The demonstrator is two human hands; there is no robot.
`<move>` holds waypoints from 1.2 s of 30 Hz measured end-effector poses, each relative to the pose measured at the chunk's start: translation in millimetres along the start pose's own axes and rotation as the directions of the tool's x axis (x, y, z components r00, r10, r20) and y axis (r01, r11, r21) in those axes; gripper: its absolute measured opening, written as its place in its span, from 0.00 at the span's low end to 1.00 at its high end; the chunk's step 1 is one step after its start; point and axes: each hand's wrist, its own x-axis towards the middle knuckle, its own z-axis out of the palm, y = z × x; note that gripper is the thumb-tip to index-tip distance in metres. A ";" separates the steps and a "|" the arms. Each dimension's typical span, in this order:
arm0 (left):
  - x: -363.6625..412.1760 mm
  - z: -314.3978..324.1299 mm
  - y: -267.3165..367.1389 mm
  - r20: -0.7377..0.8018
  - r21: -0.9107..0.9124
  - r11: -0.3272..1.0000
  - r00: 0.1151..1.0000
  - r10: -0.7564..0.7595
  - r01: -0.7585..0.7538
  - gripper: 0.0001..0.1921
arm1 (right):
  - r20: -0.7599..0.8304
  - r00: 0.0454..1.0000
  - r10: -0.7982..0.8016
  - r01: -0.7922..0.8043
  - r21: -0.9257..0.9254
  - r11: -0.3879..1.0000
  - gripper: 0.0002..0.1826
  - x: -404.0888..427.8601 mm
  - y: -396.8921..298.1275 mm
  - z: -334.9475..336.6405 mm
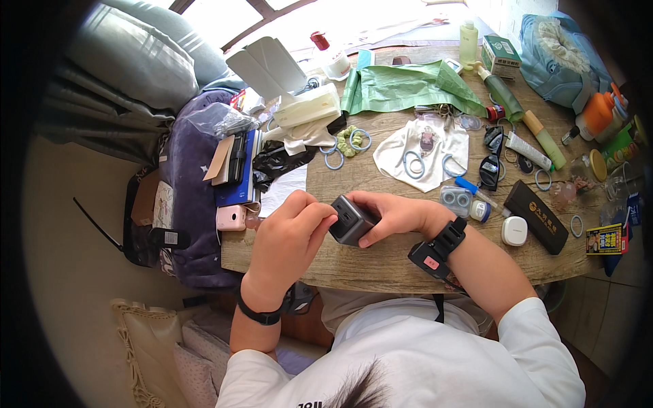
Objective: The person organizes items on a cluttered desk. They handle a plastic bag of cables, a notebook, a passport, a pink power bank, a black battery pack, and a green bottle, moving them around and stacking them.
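My right hand (393,217) grips a dark grey box-shaped electronic device (352,222), held above the front part of the wooden table. The end with port-like openings faces my left hand (298,229). The fingertips of that hand are pinched together right beside this end; whether they touch it or hold something small cannot be told. Left of my left hand a pink device (231,218) lies by the table's edge, with a cord at its side. Black bands with small units are strapped on both wrists.
Notebooks (240,166) and black plastic (280,160) lie at the left. A green plastic bag (408,86) lies at the back, a white cloth (433,137) with hair ties before it. At the right are sunglasses (491,160), a dark oblong case (536,217), a white round-cornered case (514,231) and bottles.
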 end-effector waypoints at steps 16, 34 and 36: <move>-1.9 6.3 4.5 -0.051 -0.126 0.985 0.990 -0.128 0.121 0.10 | -0.019 0.999 -0.050 0.050 -0.040 0.998 0.37 -0.6 1.5 1.1; -5.6 10.9 17.8 -0.108 -0.163 0.961 0.964 -0.245 0.226 0.11 | 0.013 0.999 -0.030 0.031 -0.079 0.996 0.39 -1.8 -1.9 0.7; -5.0 11.2 18.0 -0.105 -0.170 0.959 0.963 -0.247 0.227 0.11 | 0.020 0.999 -0.034 0.035 -0.085 0.996 0.39 -2.0 -2.3 1.1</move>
